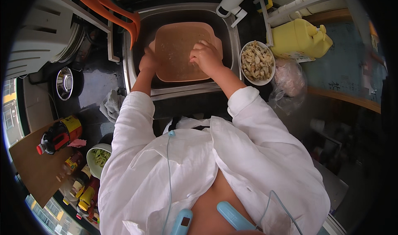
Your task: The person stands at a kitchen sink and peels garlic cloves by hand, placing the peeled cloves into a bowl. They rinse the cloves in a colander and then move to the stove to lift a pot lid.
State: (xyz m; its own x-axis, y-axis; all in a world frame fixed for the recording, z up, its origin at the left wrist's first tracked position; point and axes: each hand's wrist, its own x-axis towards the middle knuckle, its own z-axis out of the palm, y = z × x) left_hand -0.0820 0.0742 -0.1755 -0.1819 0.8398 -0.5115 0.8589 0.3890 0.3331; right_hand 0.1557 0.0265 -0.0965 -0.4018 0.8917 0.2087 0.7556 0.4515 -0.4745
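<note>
An orange-pink plastic basin (183, 80) of cloudy water, with small bits floating in it, sits inside the stainless steel sink (180, 93). My left hand (149, 61), slightly blurred, grips the basin at its left side handle. Over the right part of the water is my right hand (205, 56), its fingers curled together; something pale may show at the fingertips, but what it is stays unclear. Just right of the sink, a white bowl (259, 83) is heaped with torn pale mushroom pieces (257, 62).
A white faucet (234, 0) stands behind the sink. To the right are a yellow plastic jug (293, 39) and a clear bag of pinkish contents (289, 79). Leftward lie a metal bowl (65, 83), a grey cloth (111, 104), sauce bottles (60, 135) and a bowl of green strips (101, 157).
</note>
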